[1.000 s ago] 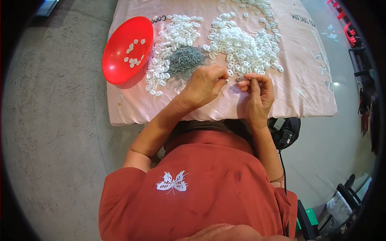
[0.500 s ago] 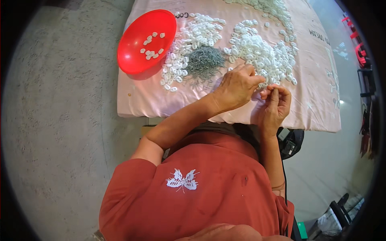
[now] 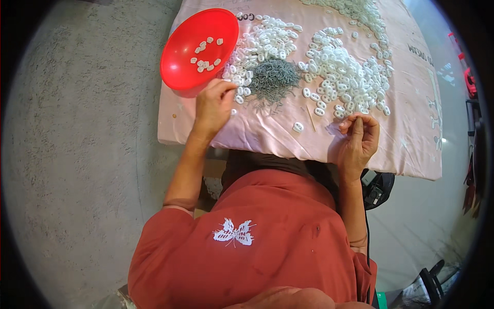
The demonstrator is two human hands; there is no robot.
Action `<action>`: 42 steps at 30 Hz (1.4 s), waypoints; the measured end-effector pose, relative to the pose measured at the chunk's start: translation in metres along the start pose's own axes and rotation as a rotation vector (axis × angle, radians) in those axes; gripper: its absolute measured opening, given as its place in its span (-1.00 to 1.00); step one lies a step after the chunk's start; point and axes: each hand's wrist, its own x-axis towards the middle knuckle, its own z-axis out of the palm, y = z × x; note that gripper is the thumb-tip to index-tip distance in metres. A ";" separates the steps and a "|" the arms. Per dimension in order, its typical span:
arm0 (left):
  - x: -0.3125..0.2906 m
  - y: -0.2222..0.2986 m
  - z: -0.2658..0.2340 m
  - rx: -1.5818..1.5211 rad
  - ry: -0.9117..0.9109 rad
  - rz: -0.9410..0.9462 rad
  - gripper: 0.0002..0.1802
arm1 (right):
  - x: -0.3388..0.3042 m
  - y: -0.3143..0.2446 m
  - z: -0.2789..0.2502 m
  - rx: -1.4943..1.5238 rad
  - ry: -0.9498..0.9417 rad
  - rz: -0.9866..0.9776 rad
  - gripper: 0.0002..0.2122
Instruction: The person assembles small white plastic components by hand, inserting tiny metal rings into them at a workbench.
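Note:
My left hand [image 3: 212,108] is at the left edge of a heap of white two-holed plastic pieces [image 3: 270,37], just below a red bowl. Its thumb and fingers are drawn together; what is in them, if anything, is hidden. My right hand [image 3: 360,138] is at the front of a second heap of white two-holed ovals [image 3: 347,72], thumb and forefinger pinched; I cannot make out what they hold. A pile of small grey spring-like parts [image 3: 274,77] lies between the heaps. A single white piece [image 3: 298,126] lies by a thin pale stick [image 3: 311,118], between my hands.
The red bowl [image 3: 177,69] holds several small whitish pieces. Translucent pieces [image 3: 360,11] cover the table's far side. A pink cloth [image 3: 406,139] covers the table, whose near edge runs before my body. A dark bag-like object [image 3: 381,188] is below the table at the right.
My left hand has moved left from beside my right hand to the left heap, uncovering the single white piece and the stick. The right hand keeps its pinch. The whole view has shifted slightly.

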 end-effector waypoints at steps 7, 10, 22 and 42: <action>-0.017 -0.023 -0.019 0.215 -0.005 -0.077 -0.88 | -0.001 0.001 0.001 0.016 0.027 0.001 -0.95; -0.004 -0.004 -0.001 0.113 -0.010 -0.014 -0.88 | -0.001 0.002 0.000 -0.009 0.017 -0.011 -0.94; 0.067 0.059 0.078 0.054 -0.129 0.443 -0.82 | -0.001 0.003 0.001 0.133 0.062 -0.029 -0.95; 0.042 0.101 0.128 0.029 -0.364 0.734 -0.63 | 0.003 0.002 0.004 0.096 0.198 -0.080 -0.99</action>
